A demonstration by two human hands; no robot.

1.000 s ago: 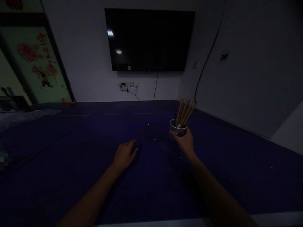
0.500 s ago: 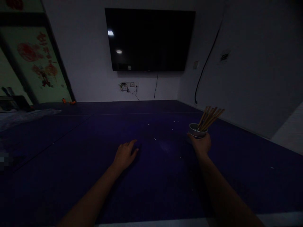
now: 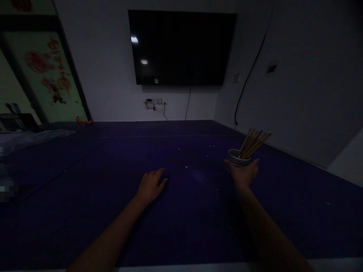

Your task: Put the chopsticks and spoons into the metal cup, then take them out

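One cup, pale and round, right of centre over the dark blue table. Its base is hidden by the hand, so contact with the table cannot be confirmed. Several wooden sticks stand in it, leaning to the right, their upper ends well above the rim.

Right hand: spread around the near side of the cup, thumb at the left, fingers reaching past it on the right. Fingers look loosely parted; whether they press on the wall, cannot tell.

Left hand: palm down over the table, fingers slightly bent, thumb apart, nothing held; well apart from the cup. Between the hands, a few white specks.

Step in hand (judgement): placing or steadying the cup with the right hand alone. From this pose, letting go would call for a level base and fingers opened clear of the wall; lifting would call for a firmer wrap, allowing for the lopsided sticks.
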